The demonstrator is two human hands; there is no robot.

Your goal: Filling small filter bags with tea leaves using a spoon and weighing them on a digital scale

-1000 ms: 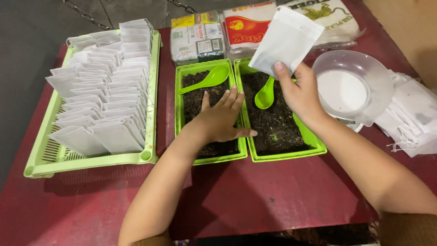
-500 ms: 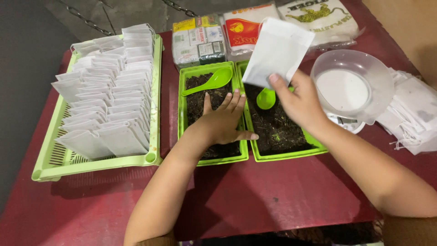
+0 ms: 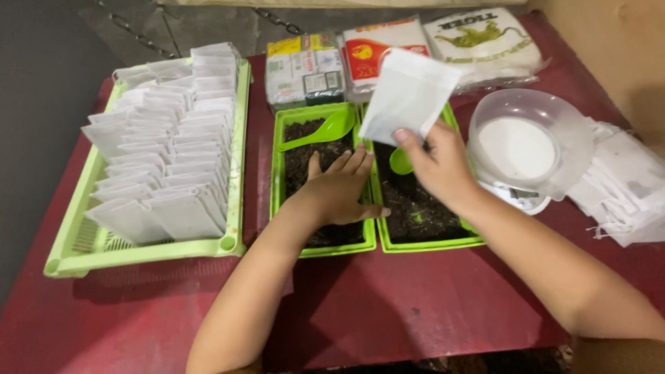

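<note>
The head view looks down on a dark red table (image 3: 429, 312), a dim grey floor to its left. Left of the twin green trays (image 3: 374, 244) of dark loose material stands a lime basket (image 3: 138, 253) of filled white pouches. The left hand (image 3: 339, 190) presses flat, open, into the left tray. Above the right tray, the right hand (image 3: 433, 166) pinches an empty white pouch (image 3: 409, 93) by its lower edge; it looks light, limp, easily creased.

The left hand (image 3: 343, 190) rests flat on dark soil in the left green tray (image 3: 285, 228). The right hand (image 3: 436, 166) pinches a white pouch (image 3: 409, 93) above the right green tray (image 3: 429, 242).
</note>
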